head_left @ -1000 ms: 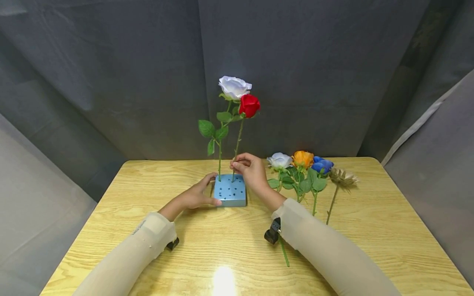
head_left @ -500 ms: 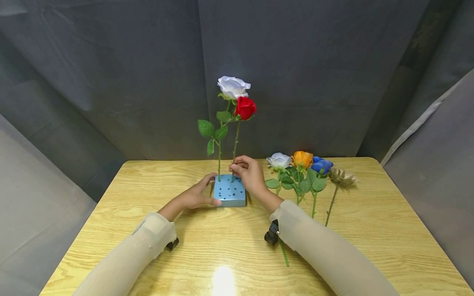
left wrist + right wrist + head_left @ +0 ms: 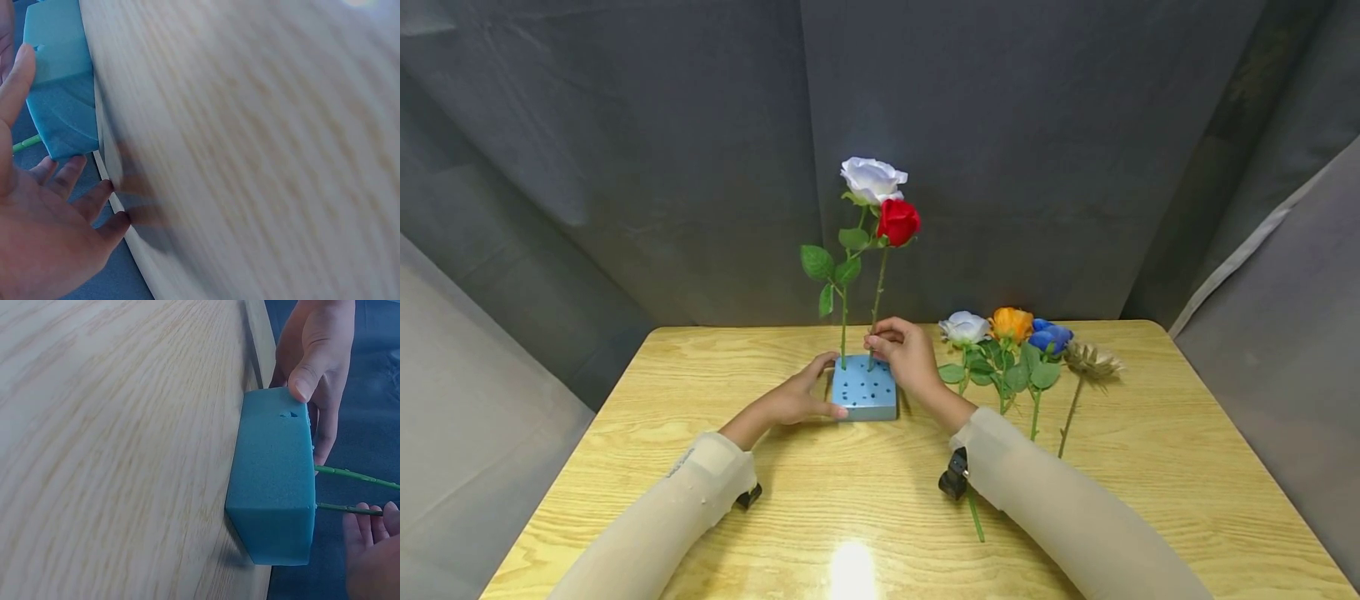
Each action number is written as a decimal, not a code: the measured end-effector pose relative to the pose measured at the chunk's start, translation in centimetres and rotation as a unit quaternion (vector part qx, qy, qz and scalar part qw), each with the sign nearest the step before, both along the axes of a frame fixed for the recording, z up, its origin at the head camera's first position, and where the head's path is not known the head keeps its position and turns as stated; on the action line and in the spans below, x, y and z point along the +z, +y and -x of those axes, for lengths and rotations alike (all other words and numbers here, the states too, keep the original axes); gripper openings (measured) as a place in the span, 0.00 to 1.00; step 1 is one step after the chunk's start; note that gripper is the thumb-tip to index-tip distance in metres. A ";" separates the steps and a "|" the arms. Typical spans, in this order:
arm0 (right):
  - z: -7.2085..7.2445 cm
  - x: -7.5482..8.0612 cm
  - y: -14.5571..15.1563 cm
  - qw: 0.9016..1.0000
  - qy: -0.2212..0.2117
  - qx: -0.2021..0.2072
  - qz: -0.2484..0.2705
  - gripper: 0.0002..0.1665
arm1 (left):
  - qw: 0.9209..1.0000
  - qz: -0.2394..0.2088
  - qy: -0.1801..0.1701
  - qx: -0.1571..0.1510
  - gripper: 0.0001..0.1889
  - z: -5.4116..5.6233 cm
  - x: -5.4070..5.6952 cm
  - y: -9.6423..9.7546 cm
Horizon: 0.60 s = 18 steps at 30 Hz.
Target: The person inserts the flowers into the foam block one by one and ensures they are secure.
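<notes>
A light-blue foam block (image 3: 863,398) with several small holes in its top sits on the table. My left hand (image 3: 796,395) grips its left side, thumb at the front corner and fingers towards the back. In the left wrist view, the thumb (image 3: 17,81) lies against the block (image 3: 62,81). A white rose (image 3: 872,179) stands upright in the block's back left. To its right, a red rose (image 3: 898,222) leans slightly, its stem (image 3: 877,292) reaching into the block. My right hand (image 3: 913,358) pinches that stem low down, just above the block.
On the right of the wooden table (image 3: 820,517) lie another white rose (image 3: 965,327), an orange rose (image 3: 1011,323), a blue rose (image 3: 1050,336) and a dried-looking brownish flower (image 3: 1093,362). My right forearm passes over some stems. A dark grey curtain (image 3: 715,167) hangs behind the table.
The red rose has tilted a little left, closer to the white one, and sits slightly lower. My right hand has followed its stem slightly. My left hand stays on the block.
</notes>
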State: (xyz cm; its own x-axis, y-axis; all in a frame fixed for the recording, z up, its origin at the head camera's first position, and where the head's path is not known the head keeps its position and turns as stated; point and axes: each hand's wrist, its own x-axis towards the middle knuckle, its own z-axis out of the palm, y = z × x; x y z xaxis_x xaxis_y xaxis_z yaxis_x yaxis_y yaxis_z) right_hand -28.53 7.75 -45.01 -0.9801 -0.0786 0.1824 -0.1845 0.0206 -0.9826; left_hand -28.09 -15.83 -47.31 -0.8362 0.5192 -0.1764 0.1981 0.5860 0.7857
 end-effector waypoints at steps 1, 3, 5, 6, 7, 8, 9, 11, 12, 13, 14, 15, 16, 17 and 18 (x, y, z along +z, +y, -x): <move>0.0 0.0 0.0 1.000 -0.002 0.000 0.002 0.11 | 1.000 0.000 0.001 0.000 0.58 0.0 0.0 0.0; 0.2 -0.3 0.0 1.000 -0.004 0.000 0.005 0.12 | 1.000 0.001 -0.001 0.000 0.59 -0.1 0.1 0.0; 0.1 -0.2 0.1 1.000 -0.007 -0.001 0.005 0.12 | 1.000 0.002 0.000 0.000 0.59 -0.1 0.2 0.0; 0.1 -0.2 0.1 1.000 -0.009 -0.002 0.005 0.12 | 1.000 0.002 0.001 -0.001 0.59 -0.1 0.2 0.0; 0.0 -0.1 0.2 1.000 -0.011 -0.004 0.005 0.11 | 1.000 0.002 0.001 -0.001 0.59 -0.1 0.2 0.0; 0.0 -0.1 0.2 1.000 -0.012 -0.006 0.002 0.11 | 1.000 0.002 0.003 -0.002 0.59 -0.1 0.2 0.0; 0.0 -0.1 0.2 1.000 -0.013 -0.007 0.001 0.10 | 1.000 0.003 0.004 -0.002 0.59 -0.1 0.2 0.0; 0.0 0.0 0.3 1.000 -0.014 -0.009 -0.002 0.10 | 1.000 0.005 0.006 -0.003 0.59 -0.1 0.2 0.0; 0.0 0.0 0.4 1.000 -0.014 -0.009 -0.001 0.10 | 1.000 0.006 0.005 -0.001 0.59 -0.1 0.2 0.0; 0.0 0.0 0.4 1.000 -0.014 -0.009 -0.002 0.10 | 1.000 0.007 0.003 0.000 0.59 -0.1 0.2 0.0; 0.0 0.0 0.5 1.000 -0.013 -0.009 -0.002 0.10 | 1.000 0.008 0.003 0.001 0.59 -0.1 0.2 0.0; 0.0 -0.1 0.6 1.000 -0.012 -0.009 -0.002 0.10 | 1.000 0.009 0.001 0.002 0.59 -0.2 0.2 0.0; 0.1 -0.1 0.7 1.000 -0.012 -0.009 -0.003 0.11 | 1.000 0.009 0.001 0.003 0.59 -0.2 0.3 0.0; 0.1 -0.1 0.7 1.000 -0.011 -0.010 -0.003 0.11 | 1.000 0.010 -0.001 0.004 0.59 -0.2 0.3 0.1; 0.1 -0.1 0.8 1.000 -0.011 -0.009 -0.004 0.11 | 1.000 0.010 -0.001 0.004 0.59 -0.2 0.3 0.1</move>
State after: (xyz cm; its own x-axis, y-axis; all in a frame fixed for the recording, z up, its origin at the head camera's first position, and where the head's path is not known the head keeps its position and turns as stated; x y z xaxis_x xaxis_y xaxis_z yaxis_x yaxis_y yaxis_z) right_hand -28.58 8.58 -45.11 -0.9852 -0.0616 0.1596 -0.1618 0.0323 -0.9863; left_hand -27.88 -15.73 -47.03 -0.8402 0.5081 -0.1893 0.1909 0.6039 0.7739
